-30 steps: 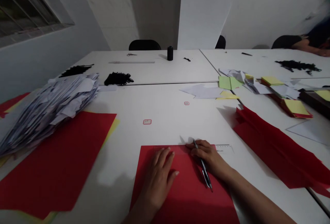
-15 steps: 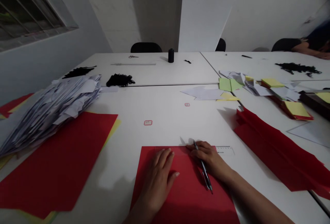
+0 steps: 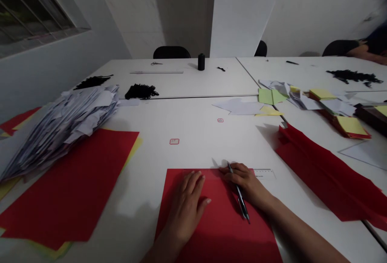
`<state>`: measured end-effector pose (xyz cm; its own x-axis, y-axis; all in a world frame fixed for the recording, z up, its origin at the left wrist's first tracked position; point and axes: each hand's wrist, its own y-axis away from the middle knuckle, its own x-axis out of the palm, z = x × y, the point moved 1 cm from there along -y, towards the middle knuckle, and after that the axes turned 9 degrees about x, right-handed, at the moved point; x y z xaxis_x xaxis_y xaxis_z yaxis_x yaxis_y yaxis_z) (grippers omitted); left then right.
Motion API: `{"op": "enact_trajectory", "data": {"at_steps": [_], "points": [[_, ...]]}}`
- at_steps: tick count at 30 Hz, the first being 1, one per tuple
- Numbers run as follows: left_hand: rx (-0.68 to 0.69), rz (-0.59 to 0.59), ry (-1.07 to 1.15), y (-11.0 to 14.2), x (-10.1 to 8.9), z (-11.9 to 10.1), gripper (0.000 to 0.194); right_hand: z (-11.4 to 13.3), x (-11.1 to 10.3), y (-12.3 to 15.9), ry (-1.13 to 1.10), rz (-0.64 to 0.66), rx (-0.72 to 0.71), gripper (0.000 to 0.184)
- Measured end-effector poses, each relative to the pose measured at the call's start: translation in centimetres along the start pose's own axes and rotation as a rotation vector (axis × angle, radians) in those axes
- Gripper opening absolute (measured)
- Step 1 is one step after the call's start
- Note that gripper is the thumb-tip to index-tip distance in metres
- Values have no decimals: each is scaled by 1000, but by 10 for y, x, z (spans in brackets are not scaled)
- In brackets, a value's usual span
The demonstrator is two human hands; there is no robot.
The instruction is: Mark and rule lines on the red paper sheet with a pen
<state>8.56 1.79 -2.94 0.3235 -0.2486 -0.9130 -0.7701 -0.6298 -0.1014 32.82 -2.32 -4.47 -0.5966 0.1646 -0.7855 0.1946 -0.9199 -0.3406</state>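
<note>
A sheet of red paper (image 3: 223, 238) lies on the white table in front of me. Across its far edge is a clear ruler (image 3: 263, 173), whose right end sticks out past the paper. My left hand (image 3: 187, 202) rests flat on the paper's left part, fingers stretched toward the ruler. At the far right corner, my right hand (image 3: 243, 182) is closed around a pen (image 3: 241, 198), with its fingertips at the ruler. The pen slants back toward me, its lower end above the paper.
On the left, red sheets (image 3: 81, 182) lie beside a heap of white paper scraps (image 3: 69, 122). Folded red paper (image 3: 326, 178) stands at the right. Farther off are black string bundles (image 3: 141, 91), a black thread spool (image 3: 201, 62), scissors (image 3: 156, 63) and sticky notes (image 3: 350, 127). Another person's arm (image 3: 367, 55) shows far right.
The whole view has shifted slightly as my head moved. Both hands, the pen and the red paper keep their places relative to each other.
</note>
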Motion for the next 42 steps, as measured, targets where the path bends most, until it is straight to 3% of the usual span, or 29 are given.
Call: {"op": "enact_trajectory", "data": {"at_steps": [25,42], "points": [[3,25,15,0,0,-1,52,-3,1,1,-20,47,4,22],[-32,7,49,1,0,-6,53,1,0,1,-30,1,17,20]]}}
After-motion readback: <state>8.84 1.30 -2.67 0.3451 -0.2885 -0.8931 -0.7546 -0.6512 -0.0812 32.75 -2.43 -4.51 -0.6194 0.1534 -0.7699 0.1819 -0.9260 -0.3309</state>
